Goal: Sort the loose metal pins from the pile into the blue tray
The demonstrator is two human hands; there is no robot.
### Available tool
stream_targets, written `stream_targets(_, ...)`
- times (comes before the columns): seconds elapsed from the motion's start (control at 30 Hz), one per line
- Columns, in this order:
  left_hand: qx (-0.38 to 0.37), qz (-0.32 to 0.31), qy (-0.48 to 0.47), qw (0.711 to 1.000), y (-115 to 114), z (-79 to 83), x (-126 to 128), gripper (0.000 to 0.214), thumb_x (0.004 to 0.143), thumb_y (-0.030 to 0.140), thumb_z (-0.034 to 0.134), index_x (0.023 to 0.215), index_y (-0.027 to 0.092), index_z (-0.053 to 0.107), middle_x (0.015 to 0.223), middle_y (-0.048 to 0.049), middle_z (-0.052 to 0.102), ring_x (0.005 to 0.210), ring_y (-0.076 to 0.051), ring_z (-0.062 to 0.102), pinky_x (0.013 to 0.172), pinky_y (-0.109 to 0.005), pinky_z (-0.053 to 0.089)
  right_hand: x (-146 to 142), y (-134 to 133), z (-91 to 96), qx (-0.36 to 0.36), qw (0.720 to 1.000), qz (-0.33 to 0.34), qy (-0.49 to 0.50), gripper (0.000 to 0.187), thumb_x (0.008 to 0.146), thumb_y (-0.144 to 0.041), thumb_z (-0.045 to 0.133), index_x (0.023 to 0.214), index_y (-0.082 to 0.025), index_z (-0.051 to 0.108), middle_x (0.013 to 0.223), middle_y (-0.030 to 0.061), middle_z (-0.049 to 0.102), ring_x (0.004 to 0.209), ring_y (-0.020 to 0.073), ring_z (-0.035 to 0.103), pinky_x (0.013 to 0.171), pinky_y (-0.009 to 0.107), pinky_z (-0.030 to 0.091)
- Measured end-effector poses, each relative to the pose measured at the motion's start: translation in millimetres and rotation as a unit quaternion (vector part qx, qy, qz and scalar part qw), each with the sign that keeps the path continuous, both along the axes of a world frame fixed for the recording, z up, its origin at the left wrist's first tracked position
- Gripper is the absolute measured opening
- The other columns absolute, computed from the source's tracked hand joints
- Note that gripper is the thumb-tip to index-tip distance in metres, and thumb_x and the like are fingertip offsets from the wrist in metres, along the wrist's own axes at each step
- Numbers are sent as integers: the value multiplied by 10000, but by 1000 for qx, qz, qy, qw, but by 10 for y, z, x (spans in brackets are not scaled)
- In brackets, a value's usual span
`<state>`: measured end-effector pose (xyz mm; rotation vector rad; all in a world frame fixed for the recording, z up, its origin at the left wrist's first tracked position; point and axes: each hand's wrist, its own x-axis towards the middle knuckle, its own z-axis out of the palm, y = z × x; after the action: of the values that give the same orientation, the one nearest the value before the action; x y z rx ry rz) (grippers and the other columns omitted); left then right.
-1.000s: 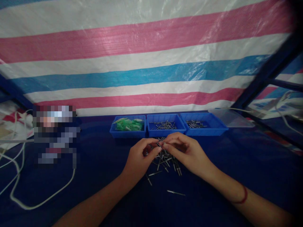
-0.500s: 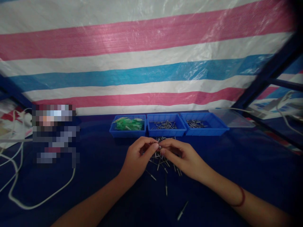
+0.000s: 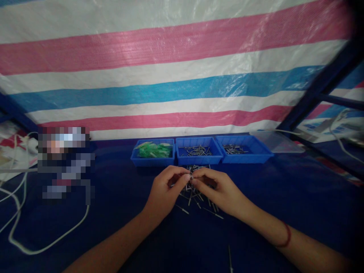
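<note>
Fingertips nearly meeting, my left hand (image 3: pixel 168 189) and my right hand (image 3: pixel 223 189) are both closed in a pinch above a loose pile of pop rivets (image 3: pixel 193 197). Between them sits a small silvery piece (image 3: pixel 191 176), which looks like a pop rivet; the fingers cover most of it. Under and between the hands, the pile is partly hidden. A few single rivets lie nearer to me, one (image 3: pixel 182 209) by my left wrist, another (image 3: pixel 213 213) below my right palm, and one (image 3: pixel 230 258) at the bottom edge of the view.
Behind the pile stand three blue bins in a row: the left bin (image 3: pixel 153 162) holds green plastic packets, the middle bin (image 3: pixel 199 159) and right bin (image 3: pixel 256 156) hold rivets. A clear lid (image 3: pixel 281 142) lies at right. White cables (image 3: pixel 57 244) curl at left. Striped sheeting (image 3: pixel 170 87) hangs behind.
Both hands stay pinched in nearly the same place. The loose rivets in front lie differently: one now rests below my right palm, and the nearest one is farther right and closer to the bottom edge.
</note>
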<state>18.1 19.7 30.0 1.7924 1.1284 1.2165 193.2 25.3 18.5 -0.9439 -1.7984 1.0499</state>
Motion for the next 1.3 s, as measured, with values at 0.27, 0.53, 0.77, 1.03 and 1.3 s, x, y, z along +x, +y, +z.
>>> stream_targets(0.27,10,2,5,1000,4,-6,-4,104,840,217,587,897,182,667,840,-13,646,754,-133,595,657,-219,451,-2,8,4,4,1000,-18,17,114,845,-295,573,860,-192,618,779,16,623,666,129,567,611,250,465)
stream_targets(0.53,-1,1,10,1000,14,-15,-5,121,855,227,563,918,176,654,853,-18,641,728,-128,582,643,-213,445,30,-18,59,23,997,-66,20,92,807,-280,609,834,-193,621,770,21,639,666,137,586,607,261,474)
stream_targets(0.77,23,-1,108,994,14,-42,9,153,879,250,540,1002,184,602,938,-43,632,853,-173,585,773,-287,459,75,-2,117,71,994,-82,8,122,832,-315,589,855,-198,616,790,36,641,694,156,593,625,281,493)
stream_targets(1.03,182,-252,328,892,-295,174,162,206,914,299,504,1085,256,610,1046,-41,627,934,-173,560,855,-310,411,835,414,366,270,880,-330,-208,120,822,-245,541,886,-180,619,764,53,632,669,181,584,658,309,456)
stream_targets(1.3,298,-361,374,801,-600,-131,357,156,905,355,524,1003,273,614,1082,-8,627,856,-135,573,715,-233,445,1364,644,328,259,792,-361,-419,341,809,-301,539,1093,-122,593,902,135,660,835,286,614,745,385,457)
